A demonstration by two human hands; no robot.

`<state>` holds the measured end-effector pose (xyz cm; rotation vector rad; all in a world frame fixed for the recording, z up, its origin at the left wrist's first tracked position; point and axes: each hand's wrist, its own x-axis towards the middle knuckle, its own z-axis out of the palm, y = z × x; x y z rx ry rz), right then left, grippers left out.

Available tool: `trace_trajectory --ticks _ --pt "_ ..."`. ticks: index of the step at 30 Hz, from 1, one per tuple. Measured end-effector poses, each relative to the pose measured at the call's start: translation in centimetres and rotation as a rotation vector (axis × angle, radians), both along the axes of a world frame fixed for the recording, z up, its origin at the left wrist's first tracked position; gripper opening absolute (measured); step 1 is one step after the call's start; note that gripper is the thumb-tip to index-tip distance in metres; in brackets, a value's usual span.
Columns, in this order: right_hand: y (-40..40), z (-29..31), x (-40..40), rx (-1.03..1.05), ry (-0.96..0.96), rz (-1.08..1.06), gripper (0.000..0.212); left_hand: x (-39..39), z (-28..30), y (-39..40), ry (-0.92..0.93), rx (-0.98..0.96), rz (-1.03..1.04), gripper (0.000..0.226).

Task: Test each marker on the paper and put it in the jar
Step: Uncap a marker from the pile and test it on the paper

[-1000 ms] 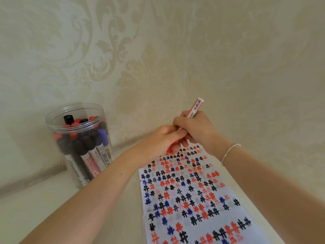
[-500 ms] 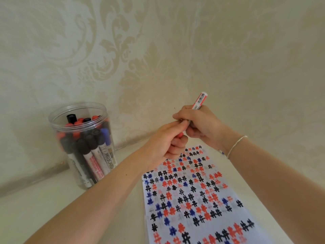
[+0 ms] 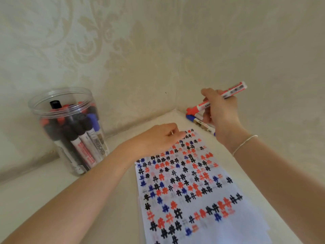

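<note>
Cream tabletop: our right hand grips 1 capped red marker, left hand lying loose on paper; jar comes next, we reckon.

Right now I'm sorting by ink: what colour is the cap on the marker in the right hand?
Red, on the marker in the head view.

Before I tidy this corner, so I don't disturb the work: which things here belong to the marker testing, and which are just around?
Part of the job:
red marker in the right hand
left hand on the paper
jar of markers
loose markers by the wall

Just around:
bracelet
patterned wallpaper
</note>
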<state>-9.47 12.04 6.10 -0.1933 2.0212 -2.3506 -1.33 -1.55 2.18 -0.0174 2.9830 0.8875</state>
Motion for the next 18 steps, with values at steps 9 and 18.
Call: trace_trajectory --ticks 9,18 --pt "5.6 -3.8 4.0 0.217 0.09 0.037 0.021 0.1 -4.0 4.3 0.175 -0.19 -0.164 0.02" --pt "10.5 -8.1 6.3 0.243 -0.052 0.129 0.031 0.9 -5.6 6.8 0.277 -0.393 -0.19 0.047"
